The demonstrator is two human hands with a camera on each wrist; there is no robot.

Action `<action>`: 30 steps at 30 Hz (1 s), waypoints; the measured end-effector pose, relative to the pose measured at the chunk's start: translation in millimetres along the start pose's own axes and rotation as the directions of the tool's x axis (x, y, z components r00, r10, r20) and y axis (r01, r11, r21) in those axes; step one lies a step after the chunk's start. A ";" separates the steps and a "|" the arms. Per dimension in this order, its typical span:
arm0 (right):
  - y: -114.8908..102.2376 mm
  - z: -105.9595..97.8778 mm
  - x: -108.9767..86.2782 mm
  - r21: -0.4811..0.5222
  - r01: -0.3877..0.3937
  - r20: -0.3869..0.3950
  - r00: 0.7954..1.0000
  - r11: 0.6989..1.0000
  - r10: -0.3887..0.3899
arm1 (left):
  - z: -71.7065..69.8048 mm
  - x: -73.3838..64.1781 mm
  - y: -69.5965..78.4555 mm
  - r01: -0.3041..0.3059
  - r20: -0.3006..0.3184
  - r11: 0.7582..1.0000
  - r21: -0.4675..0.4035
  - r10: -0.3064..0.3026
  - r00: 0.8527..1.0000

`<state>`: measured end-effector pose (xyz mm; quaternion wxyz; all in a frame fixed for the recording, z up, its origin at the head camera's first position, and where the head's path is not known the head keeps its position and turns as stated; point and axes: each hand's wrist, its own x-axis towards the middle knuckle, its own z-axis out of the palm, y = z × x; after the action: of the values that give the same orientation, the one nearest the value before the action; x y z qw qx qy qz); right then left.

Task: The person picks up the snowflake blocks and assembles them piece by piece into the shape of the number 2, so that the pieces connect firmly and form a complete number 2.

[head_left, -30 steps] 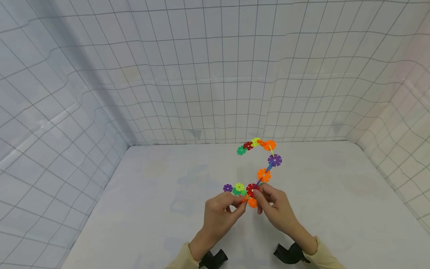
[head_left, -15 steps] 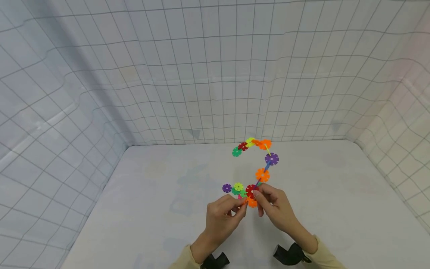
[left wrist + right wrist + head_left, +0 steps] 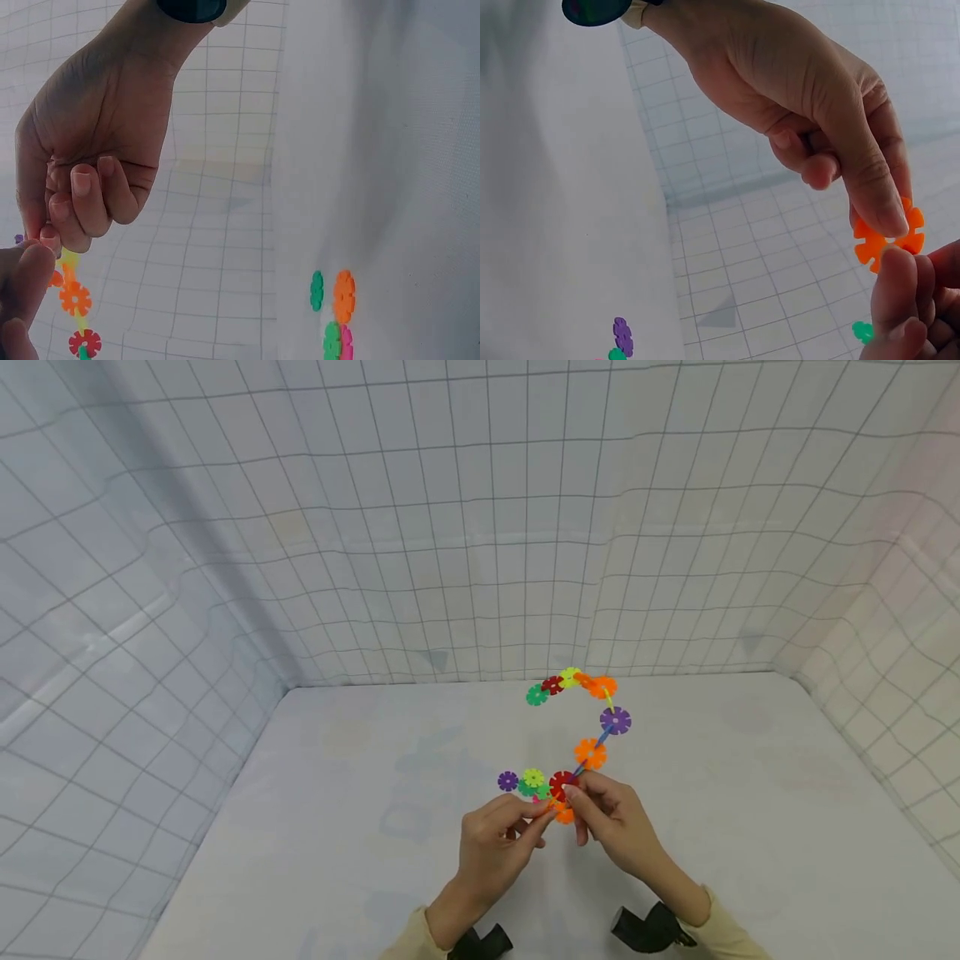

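In the head view a curved chain of interlocking notched discs [image 3: 615, 721] rises from the fingers of my right hand [image 3: 621, 822], whose thumb and fingers pinch its near end. My left hand [image 3: 491, 847] pinches an orange notched disc [image 3: 870, 251] edge-on right beside it. The fingertips of both hands almost meet, hiding how the orange disc and the chain's end join. Around the fingertips show a red disc [image 3: 560, 783] and another orange disc [image 3: 565, 814]; whether these are attached or loose I cannot tell.
Loose discs lie on the white table [image 3: 360, 827] behind my left hand: purple [image 3: 507, 781], yellow [image 3: 533, 777], green [image 3: 527, 788] and a partly hidden pink one. White grid-lined sheeting [image 3: 480, 527] encloses the back and sides. Black devices [image 3: 651, 928] sit at both wrists.
The chain swings a little left, then back right. Both hands stay nearly in place with their pinches kept; the left fingers shift slightly at the orange disc.
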<state>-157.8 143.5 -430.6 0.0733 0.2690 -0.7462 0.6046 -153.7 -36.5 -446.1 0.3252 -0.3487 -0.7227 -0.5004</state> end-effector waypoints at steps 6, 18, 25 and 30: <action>-20.2 -2.8 4.3 -0.015 0.026 0.019 0.999 1.000 -0.026 | 0.5 1.7 0.3 0.013 0.008 1.000 0.003 -0.013 1.000; -25.9 -3.3 8.2 -0.058 -0.016 0.023 1.000 0.998 0.018 | -6.4 2.3 -24.4 0.159 0.072 0.986 0.057 -0.162 0.984; -23.5 -4.1 8.9 -0.018 -0.112 -0.003 0.994 0.994 0.112 | -12.8 -6.0 -61.2 0.392 0.139 0.868 0.303 -0.448 0.883; -15.5 -6.7 8.6 0.027 -0.145 -0.008 0.989 0.989 0.146 | -10.7 -15.9 -81.6 0.473 0.149 0.776 0.418 -0.572 0.807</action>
<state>-158.9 145.2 -411.8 0.0293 0.2116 -0.7555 0.6193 -211.4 -70.4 -496.5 0.1296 -0.1306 -0.9074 -0.3779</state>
